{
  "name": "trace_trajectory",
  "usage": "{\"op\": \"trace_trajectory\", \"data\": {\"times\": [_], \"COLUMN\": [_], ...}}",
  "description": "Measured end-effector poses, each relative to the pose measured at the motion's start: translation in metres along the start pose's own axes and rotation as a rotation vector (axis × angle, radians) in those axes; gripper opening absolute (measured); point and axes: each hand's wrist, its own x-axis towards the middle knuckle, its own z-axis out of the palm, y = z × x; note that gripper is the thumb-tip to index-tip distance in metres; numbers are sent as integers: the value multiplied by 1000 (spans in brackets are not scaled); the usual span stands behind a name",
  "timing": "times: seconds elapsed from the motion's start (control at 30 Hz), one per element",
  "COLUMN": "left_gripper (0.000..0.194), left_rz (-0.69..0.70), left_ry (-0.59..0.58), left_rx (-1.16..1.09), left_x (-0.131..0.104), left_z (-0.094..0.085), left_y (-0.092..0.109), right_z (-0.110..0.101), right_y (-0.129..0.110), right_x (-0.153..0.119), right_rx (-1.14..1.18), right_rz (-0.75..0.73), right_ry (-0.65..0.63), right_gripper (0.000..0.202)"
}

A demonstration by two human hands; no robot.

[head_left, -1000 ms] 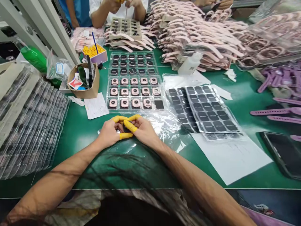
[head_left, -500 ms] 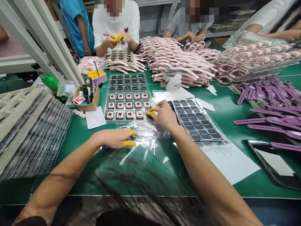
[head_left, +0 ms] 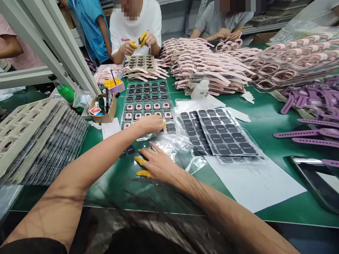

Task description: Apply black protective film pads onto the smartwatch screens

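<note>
My left hand reaches across the near row of a clear plastic tray. Its fingers are bent and closed at the tray's right side, one yellow finger cot showing; whatever they pinch is hidden. The tray holds pink watch cases in its near part and dark square pieces in its far part. A dark square fills the near right pocket. My right hand is open, fingers stretched left, low over the clear plastic sheet. Beside its fingertips lie dark square stickers.
Sticker sheets lie to the right on white paper, near a phone. Stacked trays and a small box stand left. Pink straps and purple straps are piled behind and right. Co-workers sit opposite.
My right hand has left the tray's near right corner and come down left toward me. My left hand has moved from the plastic sheet up over the tray. Dark stickers now show on the table.
</note>
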Motion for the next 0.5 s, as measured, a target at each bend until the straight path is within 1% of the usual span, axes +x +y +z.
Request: {"op": "trace_trajectory", "data": {"times": [0.07, 0.1, 0.13, 0.17, 0.2, 0.23, 0.27, 0.3, 0.33, 0.4, 0.47, 0.5], "left_gripper": [22, 16, 12, 12, 13, 17, 30, 44, 54, 63, 63, 62], "left_rz": [-6, -17, -34, -56, -89, -125, -166, -216, -267, -349, -391, -397], "left_ry": [54, 107, 186, 272, 394, 483, 489, 459, 409, 321, 245, 209], "left_rx": [-20, -40, -98, -187, -369, -602, -815, -981, -1092, -1209, -1257, -1279], "left_x": [-12, -22, -35, -50, -68, -86, -104, -121, -135, -154, -162, -164], "left_z": [1, 2, 5, 8, 13, 18, 23, 27, 31, 37, 39, 40], "left_y": [0, 0, 1, 1, 1, 1, 1, 1, 1, 0, -1, -1], "right_z": [3, 0, -6, -14, -23, -32, -40, -46, -49, -48, -40, -36], "right_y": [-7, -9, -9, -7, -4, 0, 5, 11, 17, 26, 29, 29], "right_x": [0, 0, 0, 0, 0, -1, -1, -2, -3, -2, 0, 2], "right_rx": [-8, 7, 26, 49, 76, 108, 147, 191, 232, 287, 315, 330], "right_rz": [16, 14, 27, 65, 123, 180, 213, 209, 180, 108, 95, 106], "right_ry": [44, 52, 76, 130, 218, 324, 414, 457, 450, 342, 248, 240], "right_gripper": [23, 15, 8, 7, 10, 13, 18, 25, 32, 39, 35, 32]}}
